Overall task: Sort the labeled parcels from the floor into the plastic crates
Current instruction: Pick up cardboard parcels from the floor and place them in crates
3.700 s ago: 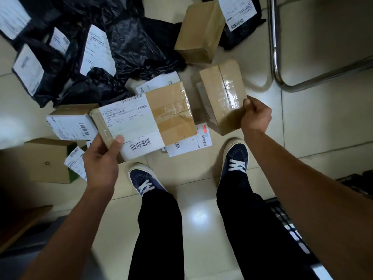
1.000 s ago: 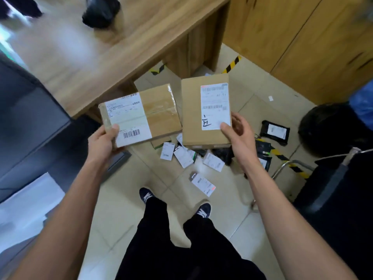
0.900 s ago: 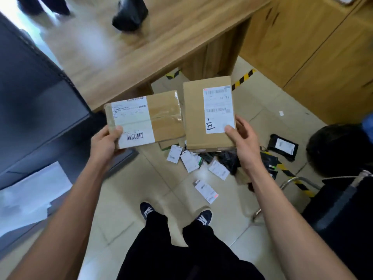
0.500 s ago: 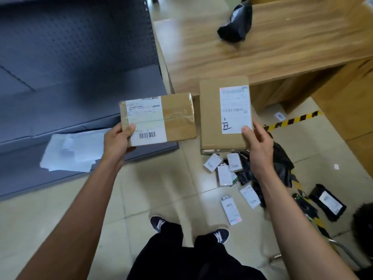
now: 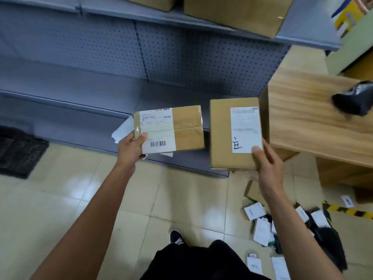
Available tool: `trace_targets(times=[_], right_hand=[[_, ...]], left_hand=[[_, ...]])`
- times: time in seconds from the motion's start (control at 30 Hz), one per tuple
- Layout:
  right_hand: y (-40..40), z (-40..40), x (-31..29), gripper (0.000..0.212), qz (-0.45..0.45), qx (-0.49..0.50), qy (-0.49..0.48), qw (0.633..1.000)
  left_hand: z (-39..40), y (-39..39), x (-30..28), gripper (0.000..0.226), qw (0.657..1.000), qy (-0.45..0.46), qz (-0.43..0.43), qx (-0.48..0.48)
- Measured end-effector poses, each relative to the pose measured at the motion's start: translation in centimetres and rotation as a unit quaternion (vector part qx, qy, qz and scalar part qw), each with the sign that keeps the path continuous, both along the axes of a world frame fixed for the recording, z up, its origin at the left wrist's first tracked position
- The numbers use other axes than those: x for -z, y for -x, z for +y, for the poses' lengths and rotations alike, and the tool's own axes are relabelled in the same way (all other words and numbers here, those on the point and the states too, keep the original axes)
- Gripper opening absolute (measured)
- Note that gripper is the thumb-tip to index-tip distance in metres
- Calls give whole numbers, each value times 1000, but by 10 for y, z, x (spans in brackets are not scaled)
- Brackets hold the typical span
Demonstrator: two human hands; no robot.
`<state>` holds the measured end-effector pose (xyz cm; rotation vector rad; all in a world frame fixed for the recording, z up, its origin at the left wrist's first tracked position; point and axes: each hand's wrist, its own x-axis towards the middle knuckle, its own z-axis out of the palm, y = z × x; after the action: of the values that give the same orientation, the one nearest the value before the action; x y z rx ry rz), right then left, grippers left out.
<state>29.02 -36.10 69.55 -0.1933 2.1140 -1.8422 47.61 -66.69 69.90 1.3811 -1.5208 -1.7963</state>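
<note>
My left hand grips the left end of a taped cardboard parcel with a white barcode label, held flat at chest height. My right hand grips the lower right corner of a taller cardboard parcel whose white label carries a handwritten mark. The two parcels sit side by side in the air, a small gap between them. A black plastic crate lies on the floor at the far left, partly cut off by the frame edge.
Grey metal shelving with a pegboard back stands straight ahead, cardboard boxes on its upper shelf. A wooden table with a black bag is at right. Small labeled parcels and black bags litter the floor at lower right.
The view has swung left from the wooden table to the grey shelving. Both hands keep their parcels, and the black crate has come into sight at the left.
</note>
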Motion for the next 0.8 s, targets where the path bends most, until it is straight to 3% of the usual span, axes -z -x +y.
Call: trace_targets(times=[0.5, 0.67, 0.8], right_hand=[[-1, -229, -1, 46, -12, -210, 39, 977], [-8, -302, 1, 41, -17, -278, 57, 959], [-32, -356, -5, 40, -25, -346, 55, 936]], left_hand=[[-101, -112, -12, 25, 979, 30, -13, -202], [-120, -140, -15, 11, 959, 44, -25, -278], [-128, -184, -15, 20, 938, 49, -43, -341]])
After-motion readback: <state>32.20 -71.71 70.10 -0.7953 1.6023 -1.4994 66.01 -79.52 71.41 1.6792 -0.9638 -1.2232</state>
